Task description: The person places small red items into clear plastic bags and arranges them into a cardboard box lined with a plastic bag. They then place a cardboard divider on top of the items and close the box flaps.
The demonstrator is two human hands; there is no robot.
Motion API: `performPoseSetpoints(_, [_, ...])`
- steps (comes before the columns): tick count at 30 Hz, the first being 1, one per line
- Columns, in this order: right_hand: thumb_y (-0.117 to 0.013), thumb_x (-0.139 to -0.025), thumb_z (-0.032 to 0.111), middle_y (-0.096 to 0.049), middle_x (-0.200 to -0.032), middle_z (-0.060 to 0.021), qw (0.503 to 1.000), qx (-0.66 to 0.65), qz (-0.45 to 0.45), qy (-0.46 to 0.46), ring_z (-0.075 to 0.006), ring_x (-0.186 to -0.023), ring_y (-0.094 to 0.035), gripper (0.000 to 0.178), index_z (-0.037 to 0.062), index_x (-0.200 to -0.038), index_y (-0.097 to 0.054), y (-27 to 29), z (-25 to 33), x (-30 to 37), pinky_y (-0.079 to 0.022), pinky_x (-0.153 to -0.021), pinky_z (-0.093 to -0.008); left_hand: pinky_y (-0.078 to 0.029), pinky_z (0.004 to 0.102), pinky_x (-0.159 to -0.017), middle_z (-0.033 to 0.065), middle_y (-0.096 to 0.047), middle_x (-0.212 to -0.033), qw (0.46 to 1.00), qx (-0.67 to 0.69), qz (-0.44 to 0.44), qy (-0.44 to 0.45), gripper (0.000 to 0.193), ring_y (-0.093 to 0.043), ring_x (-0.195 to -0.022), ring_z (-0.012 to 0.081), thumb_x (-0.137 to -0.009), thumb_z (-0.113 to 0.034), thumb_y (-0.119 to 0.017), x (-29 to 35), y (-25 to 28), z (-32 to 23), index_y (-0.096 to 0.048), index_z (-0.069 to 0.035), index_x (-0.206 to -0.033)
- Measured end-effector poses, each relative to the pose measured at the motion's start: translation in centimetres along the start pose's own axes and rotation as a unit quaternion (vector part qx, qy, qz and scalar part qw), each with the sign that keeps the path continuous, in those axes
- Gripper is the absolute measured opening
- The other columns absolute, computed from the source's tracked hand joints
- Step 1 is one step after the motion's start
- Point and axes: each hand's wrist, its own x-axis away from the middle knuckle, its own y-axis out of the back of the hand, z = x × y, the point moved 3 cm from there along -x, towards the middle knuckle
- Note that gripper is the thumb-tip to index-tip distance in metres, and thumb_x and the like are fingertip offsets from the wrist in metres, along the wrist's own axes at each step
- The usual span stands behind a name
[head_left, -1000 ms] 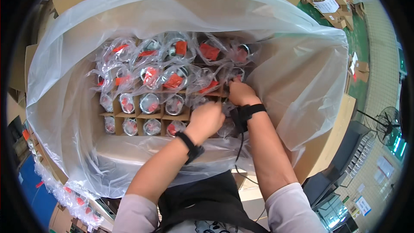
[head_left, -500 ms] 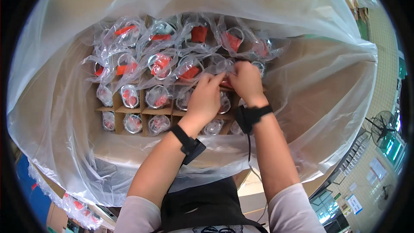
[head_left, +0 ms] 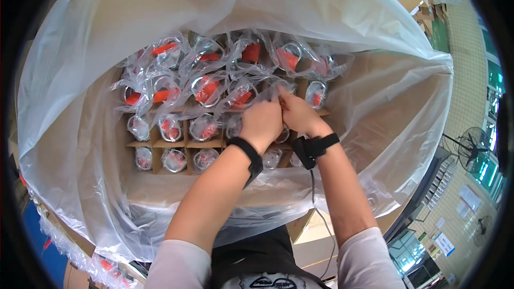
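My left hand (head_left: 262,123) and my right hand (head_left: 301,113) meet over the right part of a divided cardboard box. Both have their fingers closed at the edge of a see-through plastic bag (head_left: 278,86), in the second row from the far side. What the bag holds is mostly hidden by my hands. Beside my right hand, a bagged silvery item with red on it (head_left: 316,95) stands in its own cell. To the left of my hands lies another bag with a round metal rim and a red piece (head_left: 242,98).
Cardboard dividers (head_left: 174,143) split the box into cells holding several similar bagged items. Loose bag ends spread over the two far rows. A large translucent liner (head_left: 385,107) drapes over the box walls. A fan (head_left: 472,147) stands off to the right.
My hands have come closer together, the right one shifting left and down. The bagged item to its right is now uncovered. The whole view has shifted slightly.
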Motion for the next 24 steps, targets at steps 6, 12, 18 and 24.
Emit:
performPoseSetpoints(6, [-0.05, -0.078, 0.003, -0.064, -0.096, -0.0291, 0.975, 0.212, 0.026, -0.066, -0.0427, -0.091, -0.064, 0.052, -0.0058, -0.129, -0.041, -1.1, 0.1, -1.5, -0.05, -0.078, -0.0503, -0.051, 0.0454, -0.072, 0.0197, -0.065, -0.075, 0.991, 0.134, -0.001, -0.001, 0.035, -0.064, -0.077, 0.0381, -0.083, -0.018, -0.059, 8.3, 1.4, 4.1, -0.059, -0.003, -0.114])
performPoseSetpoints(12, [-0.053, -0.083, -0.003, -0.066, -0.095, -0.0133, 0.985, -0.088, -0.148, -0.032, -0.0138, -0.075, -0.063, 0.032, -0.0007, -0.115, -0.058, 0.3, -1.6, 0.6, -0.05, -0.065, -0.0287, -0.049, 0.0335, -0.065, 0.0116, -0.062, -0.082, 0.932, 0.253, -0.254, 0.046, 0.045, -0.061, -0.067, 0.0215, -0.082, -0.02, -0.07, 8.7, 3.6, 9.8, -0.054, 0.0, -0.119])
performPoseSetpoints(18, [-0.058, -0.078, 0.0, -0.066, -0.079, -0.0146, 0.909, 0.051, -0.304, 0.281, -0.0303, -0.074, -0.065, 0.014, 0.0023, -0.089, -0.067, 0.8, 10.5, 2.6, -0.052, -0.069, -0.0378, -0.048, 0.038, -0.072, 0.0132, -0.06, -0.095, 0.944, 0.197, -0.257, 0.056, 0.041, -0.06, -0.081, 0.0284, -0.083, -0.033, -0.068, 7.0, 5.3, 8.0, -0.057, -0.004, -0.111])
performPoseSetpoints(24, [-0.06, -0.08, 0.019, -0.068, -0.093, -0.0197, 0.96, 0.265, -0.038, 0.078, -0.0363, -0.088, -0.067, 0.019, 0.0034, -0.084, -0.071, -4.1, 8.9, -3.8, -0.054, -0.079, -0.044, -0.05, 0.0401, -0.064, 0.0123, -0.067, -0.073, 0.923, 0.242, -0.296, 0.05, 0.019, -0.065, -0.068, 0.0319, -0.089, -0.02, -0.06, 5.8, 5.8, 9.2, -0.062, -0.002, -0.091])
